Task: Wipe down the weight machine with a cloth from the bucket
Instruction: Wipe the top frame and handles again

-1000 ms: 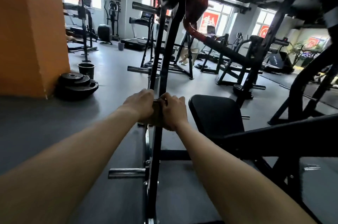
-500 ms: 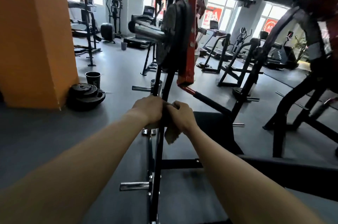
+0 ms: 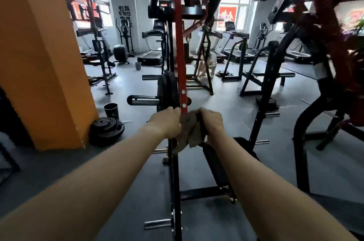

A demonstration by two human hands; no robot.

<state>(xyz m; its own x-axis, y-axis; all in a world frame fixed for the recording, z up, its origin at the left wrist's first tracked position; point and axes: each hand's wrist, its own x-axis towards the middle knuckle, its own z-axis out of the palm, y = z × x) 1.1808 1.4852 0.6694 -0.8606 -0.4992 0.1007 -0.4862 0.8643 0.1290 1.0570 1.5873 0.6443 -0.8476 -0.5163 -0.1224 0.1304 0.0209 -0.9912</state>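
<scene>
Cloth, a crumpled grey-brown rag, sits bunched between both hands, wrapped about the black steel upright of the weight machine, just where the red painted bar with bolt holes begins above the knuckles. The left hand curls round the post and one edge of the rag. The right hand clenches the other side, and a loose corner hangs below it. Stacked black weight plates on a chrome peg sit just above the left hand. To wipe well, I would hold the rag snug round the post and draw it along in one steady pass — knuckles clear of the plates, hanging corner tucked in so it cannot snag.
</scene>
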